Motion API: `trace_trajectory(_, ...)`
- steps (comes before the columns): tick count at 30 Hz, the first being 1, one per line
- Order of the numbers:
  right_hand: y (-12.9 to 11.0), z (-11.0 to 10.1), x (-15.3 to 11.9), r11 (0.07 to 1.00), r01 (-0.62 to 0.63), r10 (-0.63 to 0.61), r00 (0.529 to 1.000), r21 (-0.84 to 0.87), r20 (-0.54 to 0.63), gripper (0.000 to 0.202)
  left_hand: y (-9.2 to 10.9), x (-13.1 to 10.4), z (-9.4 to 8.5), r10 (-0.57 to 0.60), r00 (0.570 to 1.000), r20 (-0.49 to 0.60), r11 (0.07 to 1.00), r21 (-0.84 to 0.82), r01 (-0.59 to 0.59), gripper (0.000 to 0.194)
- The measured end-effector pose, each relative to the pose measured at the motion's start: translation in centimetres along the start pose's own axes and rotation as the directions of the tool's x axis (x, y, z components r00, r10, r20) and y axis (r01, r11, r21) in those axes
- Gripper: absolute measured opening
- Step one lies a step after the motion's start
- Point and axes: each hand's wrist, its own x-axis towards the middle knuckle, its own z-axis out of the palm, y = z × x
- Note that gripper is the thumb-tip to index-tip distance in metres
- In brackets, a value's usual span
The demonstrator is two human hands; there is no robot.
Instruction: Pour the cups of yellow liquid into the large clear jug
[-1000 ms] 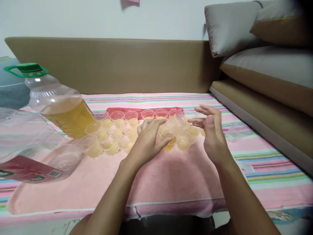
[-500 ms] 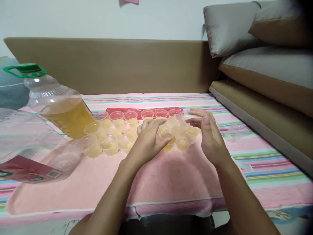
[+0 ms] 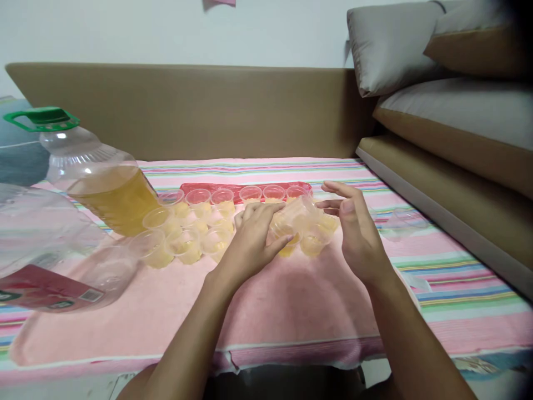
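A tilted clear plastic cup (image 3: 300,210) shows between my hands, over cups that hold yellow liquid. My left hand (image 3: 259,230) is at its lower left side, fingers curved against it and thumb stretched beside the rim of a filled cup (image 3: 287,236) below. Just right of the tilted cup's rim is my right hand (image 3: 357,230), its fingers spread and apart; whether a fingertip touches the rim I cannot tell. Another filled cup (image 3: 314,241) stands under the gap between the hands. Several more filled cups (image 3: 185,246) stand in rows to the left.
A large green-capped bottle (image 3: 112,189) of yellow liquid leans at left, behind a clear jug with a red label (image 3: 50,289). A red plastic package (image 3: 233,191) lies behind the cups. Clear plastic (image 3: 402,222) lies at right on the striped cloth (image 3: 458,266), near stacked cushions (image 3: 458,122).
My right hand's fingers have lifted and opened slightly. The tilted cup has shifted a little to the right. My left hand is almost still.
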Motion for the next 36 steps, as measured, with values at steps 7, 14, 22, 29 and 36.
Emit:
trace_trajectory(7,-0.1,-0.2,0.1,1.000,-0.013,0.013,1.000,-0.008,0.021,0.043,0.1,0.3,0.1,0.007,1.000,0.002,1.000,0.011,-0.007,0.051)
trace_trajectory(14,0.2,-0.7,0.1,0.997,-0.002,0.008,0.998,-0.081,0.070,0.062,-0.1,0.3,0.2,0.057,0.998,-0.005,0.998,0.030,-0.057,0.054)
trace_trajectory(22,-0.3,-2.0,0.1,0.960,0.132,-0.085,0.978,-0.247,0.193,0.073,-0.3,0.2,0.5,0.146,0.989,-0.019,0.977,0.161,-0.141,0.059)
trace_trajectory(29,-1.6,-1.1,-0.1,0.838,0.324,-0.196,0.930,-0.439,0.312,0.050,0.6,0.1,0.7,0.333,0.942,-0.047,0.896,0.327,-0.301,0.065)
trace_trajectory(36,-1.4,-0.2,-0.4,0.849,0.271,-0.163,0.951,-0.454,0.263,0.038,1.1,0.0,0.6,0.373,0.925,-0.069,0.872,0.368,-0.323,0.070)
